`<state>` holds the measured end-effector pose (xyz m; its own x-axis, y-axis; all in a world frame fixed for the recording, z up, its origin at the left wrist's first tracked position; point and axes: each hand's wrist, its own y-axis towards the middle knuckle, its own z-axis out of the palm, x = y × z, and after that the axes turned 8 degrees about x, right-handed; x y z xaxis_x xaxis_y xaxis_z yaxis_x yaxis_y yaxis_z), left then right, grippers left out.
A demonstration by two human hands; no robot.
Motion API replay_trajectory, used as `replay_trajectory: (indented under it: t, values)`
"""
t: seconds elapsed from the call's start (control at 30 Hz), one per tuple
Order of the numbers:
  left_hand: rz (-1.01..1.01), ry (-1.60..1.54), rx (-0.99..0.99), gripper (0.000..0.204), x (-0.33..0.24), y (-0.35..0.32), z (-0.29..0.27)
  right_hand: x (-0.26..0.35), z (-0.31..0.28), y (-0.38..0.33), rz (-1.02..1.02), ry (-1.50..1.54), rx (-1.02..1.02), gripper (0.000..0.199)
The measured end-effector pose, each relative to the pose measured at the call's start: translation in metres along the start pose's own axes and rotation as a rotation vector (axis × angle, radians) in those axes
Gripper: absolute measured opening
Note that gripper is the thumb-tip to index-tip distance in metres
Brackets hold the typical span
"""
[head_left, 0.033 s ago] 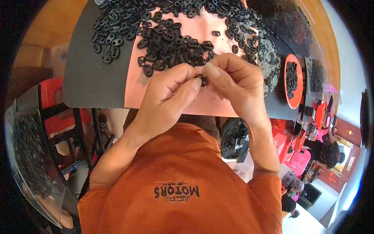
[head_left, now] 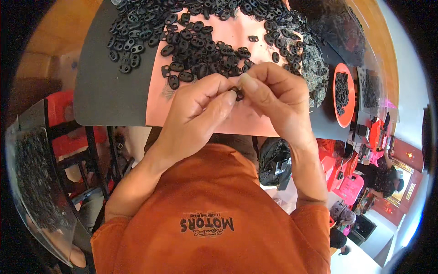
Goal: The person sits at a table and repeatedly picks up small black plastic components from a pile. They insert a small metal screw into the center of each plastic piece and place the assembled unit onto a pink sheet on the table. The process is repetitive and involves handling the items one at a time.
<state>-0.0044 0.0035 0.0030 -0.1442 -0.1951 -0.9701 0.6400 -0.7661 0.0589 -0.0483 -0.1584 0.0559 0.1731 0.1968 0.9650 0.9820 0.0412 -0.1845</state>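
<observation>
My left hand point(head_left: 196, 109) pinches a small black plastic cord lock piece point(head_left: 237, 94) between thumb and forefinger, over the near part of a pink sheet point(head_left: 182, 112). Close against it, my right hand point(head_left: 278, 98) has its thumb and forefinger pressed together. What those right fingertips hold, if anything, is too small and covered to make out. Just beyond both hands lies a heap of black oval cord lock pieces point(head_left: 200, 52), many showing two holes. Some thin grey metal bits point(head_left: 168, 93) lie on the sheet beside my left hand.
More cord lock pieces point(head_left: 137, 32) cover the far left of the dark table point(head_left: 109, 91). Right of the sheet sits a pile of grey metal bits, likely springs point(head_left: 317, 73). An orange bowl point(head_left: 349, 107) holds small black parts. Other people point(head_left: 378, 176) are in the background at right.
</observation>
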Motion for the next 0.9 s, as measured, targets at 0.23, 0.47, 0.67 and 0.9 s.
replay_trajectory:
  t: [0.23,0.47,0.67,0.9]
  values:
    - [0.019,-0.028,0.034,0.016,0.005,0.0,-0.001,-0.011,-0.002,-0.006,-0.064,-0.086,0.004,0.015]
    - [-0.056,0.011,0.087,0.014,-0.001,-0.001,-0.004,-0.006,-0.008,-0.007,-0.106,-0.223,0.056,0.012]
    - [-0.029,0.096,0.093,0.015,0.002,-0.001,-0.005,0.0,-0.01,-0.008,-0.018,-0.253,0.139,0.01]
    - [0.01,0.136,0.121,0.017,0.007,0.0,-0.007,0.003,-0.008,-0.008,-0.185,-0.439,0.153,0.007]
